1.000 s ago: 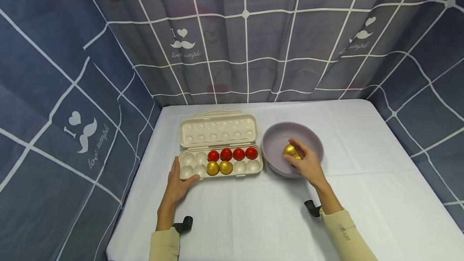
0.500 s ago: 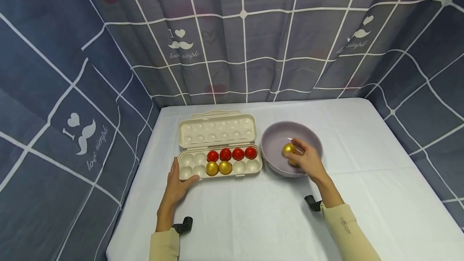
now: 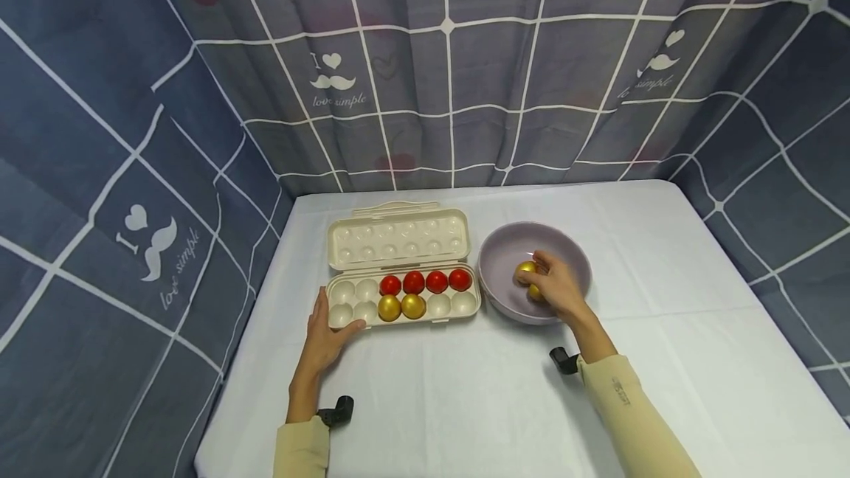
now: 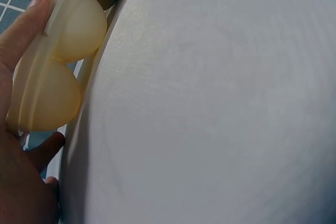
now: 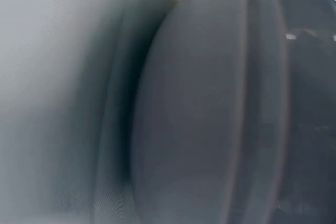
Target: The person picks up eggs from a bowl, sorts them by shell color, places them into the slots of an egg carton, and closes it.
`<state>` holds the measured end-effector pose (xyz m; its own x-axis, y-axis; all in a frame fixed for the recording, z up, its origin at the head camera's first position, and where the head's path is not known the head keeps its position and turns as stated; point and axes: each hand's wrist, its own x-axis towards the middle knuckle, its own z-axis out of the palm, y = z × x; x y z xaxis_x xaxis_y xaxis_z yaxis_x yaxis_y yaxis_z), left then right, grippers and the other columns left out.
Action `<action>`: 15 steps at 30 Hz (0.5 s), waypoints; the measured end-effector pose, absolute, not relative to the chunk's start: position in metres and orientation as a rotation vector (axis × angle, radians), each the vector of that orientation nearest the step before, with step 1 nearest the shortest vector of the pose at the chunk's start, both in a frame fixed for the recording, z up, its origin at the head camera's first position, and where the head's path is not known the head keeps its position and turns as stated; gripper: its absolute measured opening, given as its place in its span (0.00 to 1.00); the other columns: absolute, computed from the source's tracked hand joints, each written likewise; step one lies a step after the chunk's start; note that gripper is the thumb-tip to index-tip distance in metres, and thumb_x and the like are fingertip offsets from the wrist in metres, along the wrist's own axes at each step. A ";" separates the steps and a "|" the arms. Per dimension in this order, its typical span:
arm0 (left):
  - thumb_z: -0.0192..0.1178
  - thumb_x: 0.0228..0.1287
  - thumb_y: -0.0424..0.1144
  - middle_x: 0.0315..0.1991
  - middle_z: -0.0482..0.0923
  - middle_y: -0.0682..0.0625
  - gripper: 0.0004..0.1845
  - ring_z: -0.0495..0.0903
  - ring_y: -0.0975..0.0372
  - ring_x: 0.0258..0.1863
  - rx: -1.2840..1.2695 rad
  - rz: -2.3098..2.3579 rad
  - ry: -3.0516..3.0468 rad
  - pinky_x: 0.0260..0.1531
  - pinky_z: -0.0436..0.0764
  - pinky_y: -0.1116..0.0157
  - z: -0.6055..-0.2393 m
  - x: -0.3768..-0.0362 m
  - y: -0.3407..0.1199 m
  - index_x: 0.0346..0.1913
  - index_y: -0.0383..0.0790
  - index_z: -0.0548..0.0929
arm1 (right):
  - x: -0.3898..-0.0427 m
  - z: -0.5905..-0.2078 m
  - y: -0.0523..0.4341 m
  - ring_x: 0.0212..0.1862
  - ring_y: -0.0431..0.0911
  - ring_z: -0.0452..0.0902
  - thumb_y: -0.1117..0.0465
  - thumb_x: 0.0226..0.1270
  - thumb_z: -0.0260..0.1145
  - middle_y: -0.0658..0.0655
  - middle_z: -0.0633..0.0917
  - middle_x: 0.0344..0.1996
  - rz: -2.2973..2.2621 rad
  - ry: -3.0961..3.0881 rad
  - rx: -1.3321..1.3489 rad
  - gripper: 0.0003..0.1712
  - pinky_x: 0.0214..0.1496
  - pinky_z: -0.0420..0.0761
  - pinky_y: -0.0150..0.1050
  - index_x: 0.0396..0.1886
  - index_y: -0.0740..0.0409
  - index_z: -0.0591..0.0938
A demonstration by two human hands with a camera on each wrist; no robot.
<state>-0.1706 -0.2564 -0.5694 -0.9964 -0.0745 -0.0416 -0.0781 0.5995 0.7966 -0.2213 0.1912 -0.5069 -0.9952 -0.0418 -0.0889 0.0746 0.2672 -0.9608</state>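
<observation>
The right hand (image 3: 559,289) grasps a gold ball (image 3: 526,268) inside the mauve bowl (image 3: 494,271).
The left hand (image 3: 324,338), unclenched, touches the egg carton (image 3: 398,237) at its near left corner.

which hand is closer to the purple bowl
Right: the right hand reaches into the purple bowl, at a gold ball. The left hand is at the far left end of the egg carton.

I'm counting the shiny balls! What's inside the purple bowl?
Two gold balls show inside the purple bowl, both partly covered by the right hand. I can't see beneath it.
</observation>
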 end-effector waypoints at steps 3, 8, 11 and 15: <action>0.72 0.55 0.55 0.79 0.32 0.41 0.65 0.36 0.40 0.75 -0.142 1.398 2.795 0.70 0.42 0.40 -0.569 -0.170 -0.257 0.79 0.40 0.33 | -0.225 -0.510 0.187 0.69 0.66 0.60 0.67 0.66 0.66 0.77 0.65 0.67 -1.744 2.488 -0.021 0.39 0.71 0.61 0.54 0.70 0.80 0.59; 0.72 0.55 0.56 0.79 0.32 0.41 0.65 0.36 0.40 0.75 -0.140 1.396 2.793 0.70 0.42 0.40 -0.570 -0.170 -0.257 0.79 0.40 0.33 | -0.225 -0.513 0.180 0.63 0.65 0.70 0.65 0.65 0.69 0.75 0.73 0.62 -1.495 2.684 -0.163 0.35 0.66 0.68 0.55 0.66 0.79 0.67; 0.72 0.55 0.56 0.79 0.32 0.41 0.65 0.35 0.41 0.76 -0.135 1.397 2.794 0.70 0.42 0.40 -0.570 -0.171 -0.256 0.79 0.40 0.33 | -0.226 -0.514 0.178 0.61 0.66 0.72 0.66 0.64 0.69 0.75 0.74 0.60 -1.437 2.718 -0.230 0.33 0.65 0.69 0.55 0.65 0.78 0.69; 0.72 0.55 0.56 0.79 0.32 0.41 0.65 0.35 0.41 0.76 -0.135 1.395 2.792 0.70 0.42 0.41 -0.570 -0.172 -0.255 0.79 0.41 0.32 | -0.228 -0.514 0.175 0.61 0.65 0.73 0.65 0.65 0.69 0.74 0.76 0.60 -1.437 2.658 -0.289 0.31 0.65 0.69 0.56 0.63 0.77 0.72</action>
